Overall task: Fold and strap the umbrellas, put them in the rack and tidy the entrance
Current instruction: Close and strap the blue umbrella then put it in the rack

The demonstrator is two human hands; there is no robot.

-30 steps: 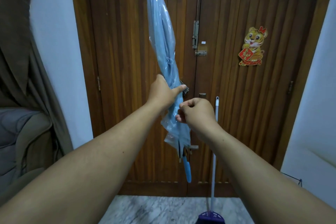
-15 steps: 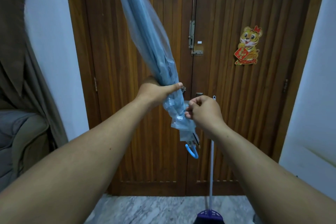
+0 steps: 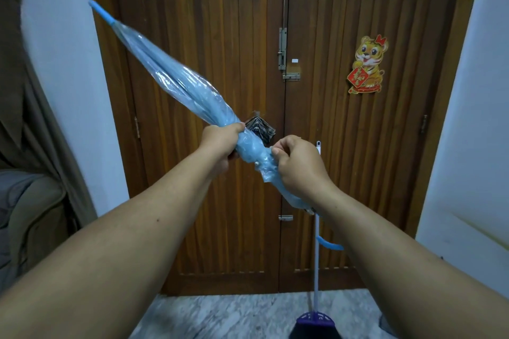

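A folded light-blue see-through umbrella (image 3: 176,85) slants across the view, its tip up at the left and its curved blue handle low at the right behind my right forearm. My left hand (image 3: 221,143) is closed around the gathered canopy near its lower end. Just below it, my right hand (image 3: 298,164) pinches the loose canopy edge or strap with its fingertips; which one is hard to tell. A dark checked folded umbrella (image 3: 260,126) shows behind the blue one, at the door's middle.
A brown wooden double door (image 3: 325,146) with bolts and a tiger sticker (image 3: 367,64) fills the background. A broom (image 3: 316,283) leans against it at the lower right. A sofa and curtain (image 3: 30,201) are at the left, white walls on both sides, marble floor below.
The umbrella has swung from nearly upright to a steep slant, tip moving left and down, handle shifting right. Both hands have kept their grip and moved slightly right.
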